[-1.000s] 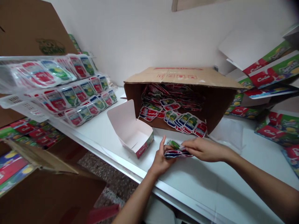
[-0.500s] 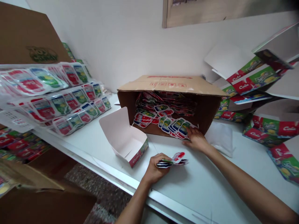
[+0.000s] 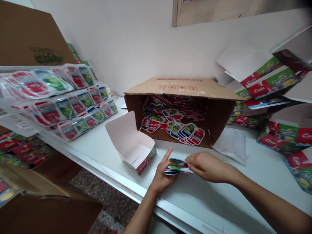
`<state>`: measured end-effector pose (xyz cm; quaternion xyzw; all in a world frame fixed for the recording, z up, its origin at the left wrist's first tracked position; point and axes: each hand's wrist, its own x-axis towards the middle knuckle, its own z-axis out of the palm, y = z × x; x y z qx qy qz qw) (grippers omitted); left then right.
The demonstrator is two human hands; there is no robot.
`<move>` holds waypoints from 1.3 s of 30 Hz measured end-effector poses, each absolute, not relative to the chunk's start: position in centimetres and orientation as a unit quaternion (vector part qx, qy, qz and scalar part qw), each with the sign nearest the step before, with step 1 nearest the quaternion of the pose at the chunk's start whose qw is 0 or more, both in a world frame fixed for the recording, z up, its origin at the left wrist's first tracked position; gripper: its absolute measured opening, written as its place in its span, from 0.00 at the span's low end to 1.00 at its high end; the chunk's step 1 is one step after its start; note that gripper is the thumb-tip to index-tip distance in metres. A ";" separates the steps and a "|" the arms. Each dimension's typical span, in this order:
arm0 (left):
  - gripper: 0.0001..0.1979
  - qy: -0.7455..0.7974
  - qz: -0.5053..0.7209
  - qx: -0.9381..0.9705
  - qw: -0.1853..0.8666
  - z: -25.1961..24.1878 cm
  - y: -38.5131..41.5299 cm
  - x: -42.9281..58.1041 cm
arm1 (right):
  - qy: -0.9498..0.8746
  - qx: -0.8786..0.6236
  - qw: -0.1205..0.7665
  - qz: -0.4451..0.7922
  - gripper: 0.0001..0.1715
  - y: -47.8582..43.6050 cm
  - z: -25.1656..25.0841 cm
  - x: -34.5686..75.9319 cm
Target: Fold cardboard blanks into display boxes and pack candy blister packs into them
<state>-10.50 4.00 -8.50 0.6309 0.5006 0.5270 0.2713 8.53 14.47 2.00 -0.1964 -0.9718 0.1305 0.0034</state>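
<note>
My left hand (image 3: pixel 162 175) holds a small stack of candy packets (image 3: pixel 175 168) from its left side, above the front part of the table, with the index finger raised. My right hand (image 3: pixel 207 165) pinches the right end of that stack; the fingers partly hide the packets there. Just left of my left hand stands an open display box (image 3: pixel 146 161), white inside with a red and green front. Behind the hands, a cardboard carton (image 3: pixel 180 86) lies on its side with its mouth towards me. Loose red and green packets (image 3: pixel 187 131) spill near its opening.
Clear bags of packets (image 3: pixel 78 104) are piled at the left. Unfilled Cola and Sprite display boxes (image 3: pixel 265 84) are stacked at the right. A clear plastic bag (image 3: pixel 231 146) lies beside the carton. Another cardboard box (image 3: pixel 48 208) sits below the table's front edge.
My right hand has moved from the packets at the carton's mouth back to the stack in my left hand. My left index finger has lifted.
</note>
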 end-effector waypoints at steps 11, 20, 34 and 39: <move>0.13 0.492 0.510 0.649 0.276 -8.2 4.0 -10.7 | -0.908 -0.402 0.049 0.111 0.28 24.4 -4.6 7.1; 0.13 0.488 0.505 0.648 0.293 -8.0 3.9 -10.7 | -0.909 -0.416 0.029 0.024 0.27 23.5 -4.8 7.4; 0.31 0.528 0.519 0.603 0.298 -8.3 4.0 -10.4 | -0.907 -0.325 0.090 0.252 0.35 22.4 -4.4 6.2; 0.15 0.487 0.517 0.636 0.302 -7.8 3.9 -10.6 | -0.902 -0.427 0.007 0.069 0.43 26.0 -9.0 6.5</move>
